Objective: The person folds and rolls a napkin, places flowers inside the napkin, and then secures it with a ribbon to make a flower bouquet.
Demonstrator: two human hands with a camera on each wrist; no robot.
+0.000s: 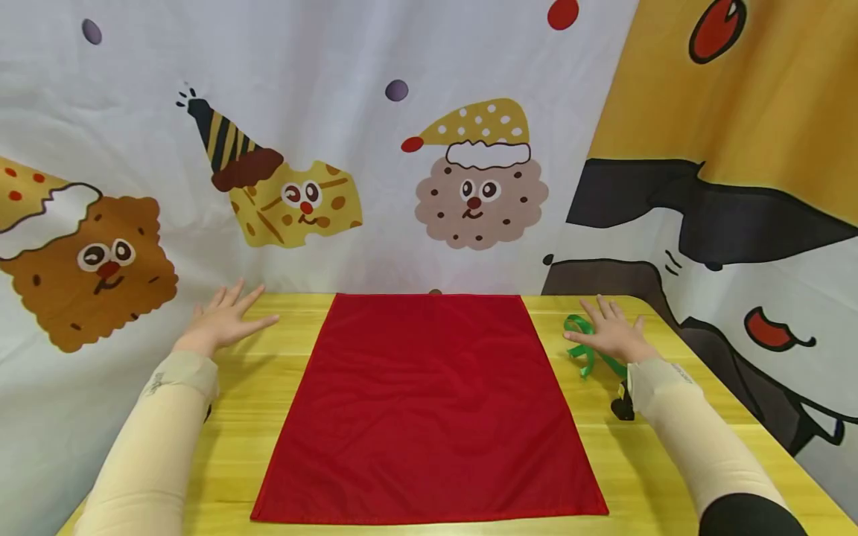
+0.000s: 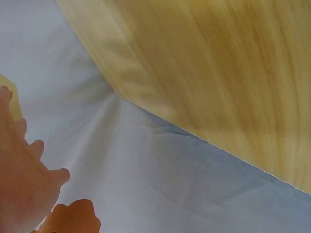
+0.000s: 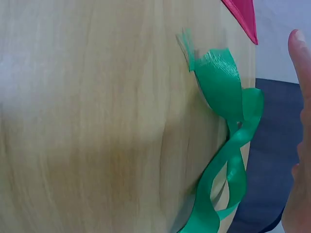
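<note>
A red cloth (image 1: pixel 429 402) lies spread flat on the wooden table, with slight wrinkles across it. To its left, my left hand (image 1: pixel 220 321) is held over the table with fingers spread, holding nothing; the left wrist view shows part of this hand (image 2: pixel 29 179) at its left edge. On the other side, my right hand (image 1: pixel 611 331) also has its fingers spread and grips nothing. A curled green ribbon (image 1: pixel 582 361) lies on the table by the right hand, partly covered by it in the head view. Up close, the ribbon (image 3: pixel 221 87) has a frayed end.
The light wooden table (image 1: pixel 268 350) backs onto a white curtain (image 1: pixel 382 193) printed with cartoon biscuits and cheese. A small black object (image 1: pixel 623 406) with a yellow mark shows beneath the right wrist. In the left wrist view the table edge (image 2: pixel 209 141) meets pale fabric.
</note>
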